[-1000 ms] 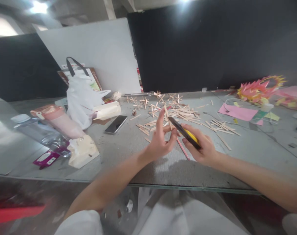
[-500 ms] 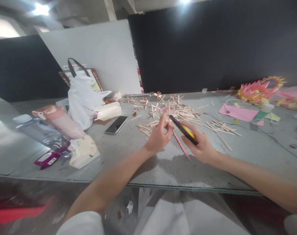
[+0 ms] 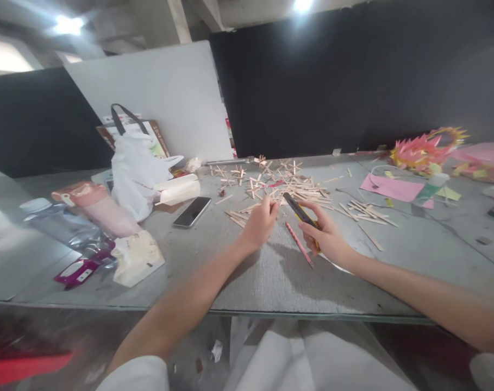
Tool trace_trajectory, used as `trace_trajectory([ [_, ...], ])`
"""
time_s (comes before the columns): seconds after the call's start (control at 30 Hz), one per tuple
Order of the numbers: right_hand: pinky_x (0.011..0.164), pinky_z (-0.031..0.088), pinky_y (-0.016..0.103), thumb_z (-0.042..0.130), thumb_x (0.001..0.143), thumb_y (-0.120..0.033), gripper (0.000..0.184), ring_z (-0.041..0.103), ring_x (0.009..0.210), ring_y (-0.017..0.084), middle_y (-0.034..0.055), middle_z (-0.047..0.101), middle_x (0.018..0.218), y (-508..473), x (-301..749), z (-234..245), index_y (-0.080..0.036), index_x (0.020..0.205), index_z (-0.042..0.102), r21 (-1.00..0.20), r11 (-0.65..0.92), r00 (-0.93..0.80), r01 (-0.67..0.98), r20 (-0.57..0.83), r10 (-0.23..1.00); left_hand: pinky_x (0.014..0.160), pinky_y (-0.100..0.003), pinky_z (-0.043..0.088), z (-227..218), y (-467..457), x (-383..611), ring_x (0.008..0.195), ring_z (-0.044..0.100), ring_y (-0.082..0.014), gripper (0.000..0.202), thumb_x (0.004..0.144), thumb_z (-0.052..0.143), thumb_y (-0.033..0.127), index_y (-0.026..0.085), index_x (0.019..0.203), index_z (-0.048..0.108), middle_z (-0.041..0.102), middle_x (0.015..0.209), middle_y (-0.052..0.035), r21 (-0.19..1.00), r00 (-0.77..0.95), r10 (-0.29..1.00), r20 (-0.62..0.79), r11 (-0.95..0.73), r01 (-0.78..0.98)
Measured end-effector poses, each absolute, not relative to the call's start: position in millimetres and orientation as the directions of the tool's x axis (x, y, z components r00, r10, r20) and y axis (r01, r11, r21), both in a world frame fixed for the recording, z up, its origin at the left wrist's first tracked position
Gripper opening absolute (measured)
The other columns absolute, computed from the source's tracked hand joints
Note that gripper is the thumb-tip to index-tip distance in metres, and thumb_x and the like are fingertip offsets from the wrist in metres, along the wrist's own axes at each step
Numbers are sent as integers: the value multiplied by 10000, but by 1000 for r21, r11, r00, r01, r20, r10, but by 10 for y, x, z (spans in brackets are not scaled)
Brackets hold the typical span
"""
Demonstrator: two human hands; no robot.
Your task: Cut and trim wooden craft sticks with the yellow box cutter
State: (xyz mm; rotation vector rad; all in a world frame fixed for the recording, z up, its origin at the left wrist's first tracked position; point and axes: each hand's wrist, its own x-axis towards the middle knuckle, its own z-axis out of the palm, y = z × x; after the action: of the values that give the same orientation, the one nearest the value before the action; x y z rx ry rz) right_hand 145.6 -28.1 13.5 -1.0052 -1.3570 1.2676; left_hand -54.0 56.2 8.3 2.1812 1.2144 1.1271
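Note:
My right hand [image 3: 327, 232] is wrapped round a black and yellow utility knife [image 3: 299, 208], its front end pointing up and left toward my other hand. My left hand [image 3: 262, 221] is closed in a pinch just left of the knife; what its fingers hold blends into the sticks behind. A pink patterned pencil [image 3: 299, 244] lies on the table between and below the hands. Beyond them spreads a loose pile of wooden craft sticks [image 3: 307, 191], some joined into small crossed shapes [image 3: 255, 186].
On the left are a phone [image 3: 192, 212], a white plastic bag [image 3: 132, 174], a clear bottle [image 3: 63, 225], a pink bottle [image 3: 104, 209] and a cream pouch [image 3: 138, 258]. At the right lie pink paper [image 3: 391, 186], a thin cable and a spiky paper craft [image 3: 421, 152]. Dark panels stand behind.
My left hand has turned, its raised index finger curling in, and the upright stick seen there earlier no longer shows. My right hand has shifted slightly left with the knife.

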Motion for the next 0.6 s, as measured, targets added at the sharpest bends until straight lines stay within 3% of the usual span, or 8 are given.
trace_trajectory([
  [0.13,370,355,219,690,933,-430,623,412,371,121,-137,412,523,-270,1429,115,-325,1491,436,-992,32,-177,-123,54,983,676,-272,389,132,591,-570,614,575,-156,373,1127,385,415,225,858,559,586,664,20,575,373,839,397,-544,611],
  [0.33,404,254,193,789,859,-415,627,371,409,90,-143,383,550,-194,1417,67,-312,1403,497,-953,-76,-186,-292,-22,982,658,-269,286,231,726,-688,625,491,-150,362,1104,424,386,212,825,576,517,651,28,449,356,850,389,-513,732],
  [0.6,406,146,164,790,827,-281,552,276,414,53,-128,399,575,-64,1467,54,-264,1305,515,-797,-333,-263,-504,-225,938,641,-277,242,153,810,-691,628,401,-131,357,1031,465,366,198,716,487,454,635,39,517,376,865,331,-500,695],
])
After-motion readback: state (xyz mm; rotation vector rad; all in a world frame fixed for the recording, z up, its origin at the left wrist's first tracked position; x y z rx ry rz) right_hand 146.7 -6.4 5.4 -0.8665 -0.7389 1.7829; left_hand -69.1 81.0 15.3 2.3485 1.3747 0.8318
